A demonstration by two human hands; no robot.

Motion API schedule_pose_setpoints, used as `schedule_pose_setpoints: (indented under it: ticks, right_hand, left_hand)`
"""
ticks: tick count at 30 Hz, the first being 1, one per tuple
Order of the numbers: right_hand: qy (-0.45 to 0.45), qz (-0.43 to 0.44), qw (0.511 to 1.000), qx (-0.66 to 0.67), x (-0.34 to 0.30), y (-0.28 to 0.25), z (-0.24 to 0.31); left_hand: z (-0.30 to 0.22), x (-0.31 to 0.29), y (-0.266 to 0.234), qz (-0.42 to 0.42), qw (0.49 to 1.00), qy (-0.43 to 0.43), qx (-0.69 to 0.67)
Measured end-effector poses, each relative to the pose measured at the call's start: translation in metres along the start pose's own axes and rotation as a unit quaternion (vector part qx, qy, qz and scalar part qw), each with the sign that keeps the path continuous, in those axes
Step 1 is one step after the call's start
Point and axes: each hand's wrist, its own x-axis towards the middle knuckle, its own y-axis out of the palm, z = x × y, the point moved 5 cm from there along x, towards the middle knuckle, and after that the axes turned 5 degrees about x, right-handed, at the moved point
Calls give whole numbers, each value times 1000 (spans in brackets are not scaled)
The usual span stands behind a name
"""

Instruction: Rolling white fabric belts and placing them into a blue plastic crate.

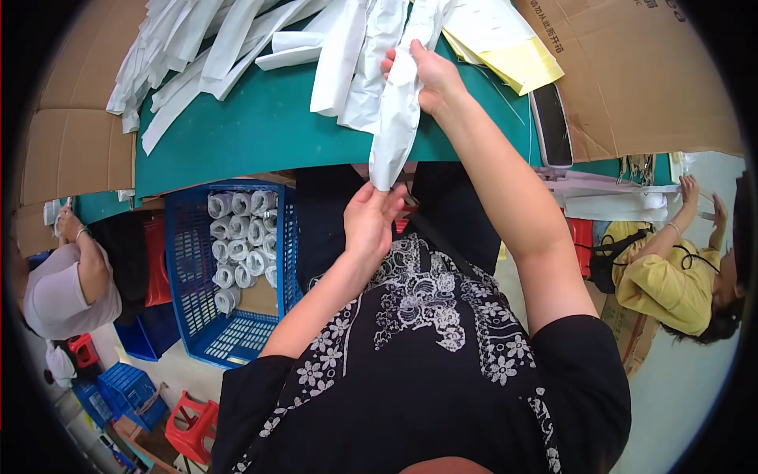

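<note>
A long, narrow white paper sleeve (396, 126) slants over the front edge of the green table (260, 134). Its upper part is gripped by my right hand (434, 77), thumb on top and fingertips showing at the left side. At the lower end, in front of my body, my left hand (369, 223) pinches the sleeve's tip between thumb and fingers. What the sleeve contains, if anything, is hidden. Just left of it lie more crumpled white sleeves (341, 67), and a larger pile of flat white strips (178, 47) spreads over the far left.
Yellow and white sheets (505, 47) and a phone (551, 126) lie right of my right hand. Cardboard (639, 79) covers the right side. A blue crate (185, 276) with several rolled white bundles (241, 229) stands below left. People work at left (67, 288) and right (671, 280).
</note>
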Motion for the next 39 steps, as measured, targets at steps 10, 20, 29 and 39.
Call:
schedule_pose_setpoints:
  ticks: [10, 20, 29, 39]
  right_hand:
    - [-18, 8, 999, -30, -12, 2, 0]
    - [-22, 4, 999, -43, -4, 3, -1]
    - [50, 12, 999, 7, -2, -6, 6]
    - [148, 29, 983, 100, -28, -5, 5]
  left_hand:
    - [1, -1, -15, -15, 996, -2, -86]
    - [9, -17, -29, 56, 997, -40, -33]
    - [-79, -42, -5, 98, 525, 606, 589]
    - [-117, -13, 92, 346, 60, 577, 737]
